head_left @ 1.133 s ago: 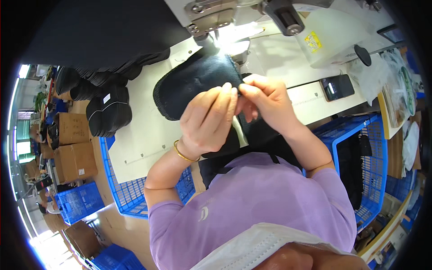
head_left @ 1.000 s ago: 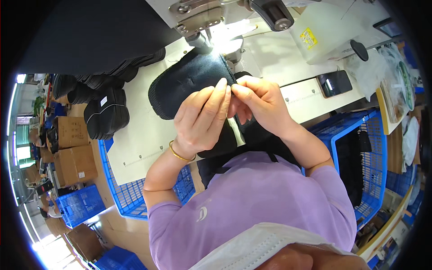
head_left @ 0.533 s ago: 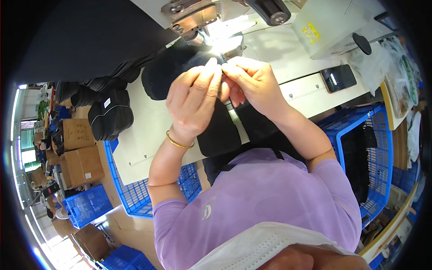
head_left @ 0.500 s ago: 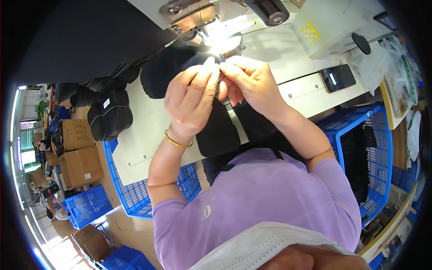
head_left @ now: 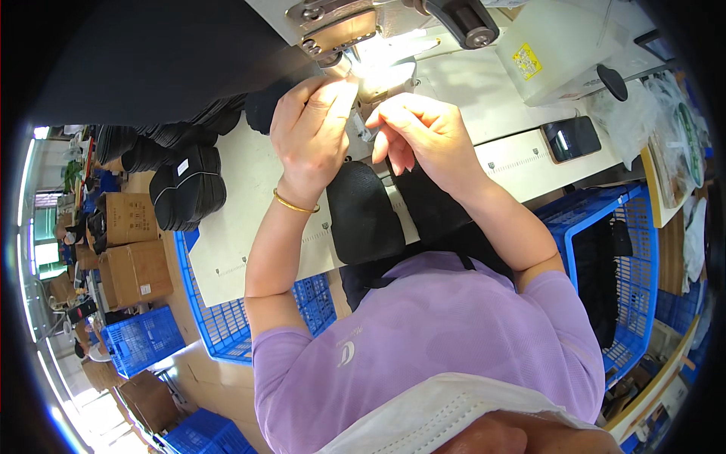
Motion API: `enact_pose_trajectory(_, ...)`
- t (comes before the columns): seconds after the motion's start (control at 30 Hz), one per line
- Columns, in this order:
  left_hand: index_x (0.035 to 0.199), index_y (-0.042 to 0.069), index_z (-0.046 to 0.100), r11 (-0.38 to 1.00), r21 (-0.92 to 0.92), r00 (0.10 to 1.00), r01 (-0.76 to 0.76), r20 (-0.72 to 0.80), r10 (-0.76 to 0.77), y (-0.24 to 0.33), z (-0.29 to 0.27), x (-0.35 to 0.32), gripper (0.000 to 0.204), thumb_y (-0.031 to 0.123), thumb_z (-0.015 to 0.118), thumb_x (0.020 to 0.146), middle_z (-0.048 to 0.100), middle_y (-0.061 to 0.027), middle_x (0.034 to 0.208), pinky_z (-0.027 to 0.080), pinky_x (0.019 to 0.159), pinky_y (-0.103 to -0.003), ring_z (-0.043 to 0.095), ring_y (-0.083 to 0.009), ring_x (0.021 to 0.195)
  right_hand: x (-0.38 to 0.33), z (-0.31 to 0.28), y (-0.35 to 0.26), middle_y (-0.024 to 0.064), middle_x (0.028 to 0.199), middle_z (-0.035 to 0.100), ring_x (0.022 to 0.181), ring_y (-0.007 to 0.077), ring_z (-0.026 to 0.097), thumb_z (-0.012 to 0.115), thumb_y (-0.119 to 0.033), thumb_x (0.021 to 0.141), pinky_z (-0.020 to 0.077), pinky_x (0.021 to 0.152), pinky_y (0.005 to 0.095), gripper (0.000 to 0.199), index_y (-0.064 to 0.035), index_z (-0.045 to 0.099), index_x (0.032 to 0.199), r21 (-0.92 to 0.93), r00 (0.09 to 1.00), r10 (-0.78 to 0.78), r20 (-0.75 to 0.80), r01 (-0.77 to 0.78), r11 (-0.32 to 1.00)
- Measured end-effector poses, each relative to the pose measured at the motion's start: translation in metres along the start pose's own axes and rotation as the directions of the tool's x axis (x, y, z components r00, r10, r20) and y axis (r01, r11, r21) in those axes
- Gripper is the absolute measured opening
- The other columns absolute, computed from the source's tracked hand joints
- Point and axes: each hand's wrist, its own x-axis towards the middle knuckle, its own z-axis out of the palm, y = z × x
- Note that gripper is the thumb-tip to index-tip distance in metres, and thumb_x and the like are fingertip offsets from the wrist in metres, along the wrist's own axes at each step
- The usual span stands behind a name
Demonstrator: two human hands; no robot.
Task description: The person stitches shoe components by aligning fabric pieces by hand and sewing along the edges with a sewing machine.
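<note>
A: Left hand?
B: Raised at the sewing machine head, fingers bent and close together, fingertips pressed on black fabric right under the lit needle area. Gold bangle on the wrist.

A: Right hand?
B: Just beside the left, fingers curled inward, thumb and forefinger pinched near a small pale piece between both hands. Firm hold or mere touch: cannot tell.

A: Black padded piece?
B: Flat on the white worktable, below both hands, lower edge hanging over the table front toward the purple shirt.

A: Other stock?
B: Stack of black pieces at the table's left end. Blue crate under the table on the left; second blue crate on the right. Dark phone on the table, right of the hands. Cardboard boxes on the floor, far left.
</note>
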Motion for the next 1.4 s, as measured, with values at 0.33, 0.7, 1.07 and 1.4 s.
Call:
enact_pose_trajectory(0.33, 0.096, 0.000, 0.071, 1.000, 0.010, 1.000, 0.024, 0.008, -0.024, -0.002, 0.002, 0.001, 0.038, -0.003, 0.065, 0.059, 0.068, -0.0078, 0.098, 0.049, 0.076, -0.034, 0.063, -0.0235, 0.093, -0.005, -0.012, 0.000, 0.0074, 0.068, 0.068, 0.048, 0.0066, 0.056, 0.052, -0.018, 0.101, 0.0401, 0.045, 0.0193, 0.023, -0.0015, 0.067, 0.094, -0.108, 1.000, 0.029, 0.004, -0.028, 0.994)
enact_pose_trajectory(0.7, 0.104, 0.002, 0.067, 0.945, 0.269, 0.971, 0.185, 0.100, -0.219, 0.007, -0.008, 0.007, 0.032, 0.010, 0.065, 0.073, 0.062, -0.0072, 0.103, 0.038, 0.095, -0.045, 0.057, -0.0239, 0.095, -0.020, -0.034, 0.002, 0.0096, 0.068, 0.067, 0.048, 0.0088, 0.055, 0.049, -0.019, 0.102, 0.0400, 0.043, 0.0200, 0.025, -0.0005, 0.066, 0.097, -0.226, 0.997, 0.071, -0.044, -0.079, 0.971)
enact_pose_trajectory(1.07, 0.099, 0.001, 0.066, 0.886, 0.304, 0.909, 0.350, 0.117, -0.400, 0.012, -0.008, 0.017, 0.028, 0.009, 0.061, 0.072, 0.059, -0.0122, 0.112, 0.028, 0.112, -0.055, 0.052, -0.0301, 0.114, -0.043, -0.046, 0.017, 0.0091, 0.080, 0.071, 0.062, 0.0086, 0.061, 0.052, -0.014, 0.101, 0.0450, 0.056, 0.0203, 0.017, -0.0011, 0.063, 0.103, -0.404, 0.992, 0.030, -0.123, -0.078, 0.911)
enact_pose_trajectory(1.4, 0.141, 0.004, 0.043, 0.862, 0.181, 0.848, 0.473, 0.171, -0.501, -0.087, 0.057, 0.014, 0.067, 0.025, 0.064, 0.081, 0.041, -0.0239, 0.142, 0.020, 0.112, -0.061, 0.030, -0.0396, 0.138, -0.076, -0.062, 0.031, 0.0205, 0.126, 0.055, 0.114, 0.0324, 0.054, 0.072, -0.020, 0.086, 0.0445, 0.096, 0.0406, 0.056, 0.0012, 0.049, 0.132, -0.964, 0.951, -0.306, -0.052, 0.033, 0.265)
